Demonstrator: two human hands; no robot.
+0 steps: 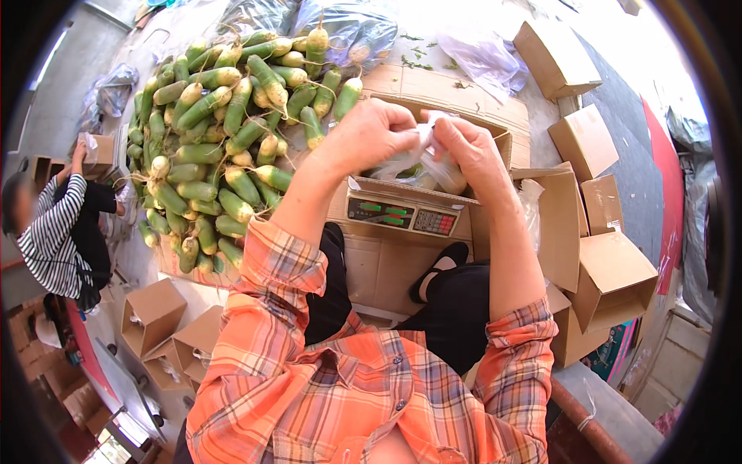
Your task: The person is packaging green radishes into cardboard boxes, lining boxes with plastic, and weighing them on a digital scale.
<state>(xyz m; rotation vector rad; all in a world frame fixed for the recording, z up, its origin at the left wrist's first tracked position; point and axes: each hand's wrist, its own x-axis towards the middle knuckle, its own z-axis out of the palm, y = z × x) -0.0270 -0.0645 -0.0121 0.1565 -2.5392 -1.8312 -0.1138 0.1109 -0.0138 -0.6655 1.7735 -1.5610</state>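
Both hands meet over an open cardboard box [433, 191] that rests on a digital scale [400, 216] with lit green displays and a keypad. My left hand [379, 133] pinches one side of the gathered neck of a clear plastic bag [410, 161]. On the other side, my right hand [469, 151] grips the same neck, fingers closed. The bag sits inside the box with pale green and whitish contents, only partly visible through the plastic. Left of my left arm lies a big heap of green radishes [224, 166] with pale root ends.
Empty cardboard boxes [583, 143] stand along the right, and more boxes [153, 315] sit at lower left. A pale plastic bag [485, 66] lies beyond the scale. At far left a person in a striped top [58, 240] handles a box. Flattened cardboard [382, 271] covers the floor below.
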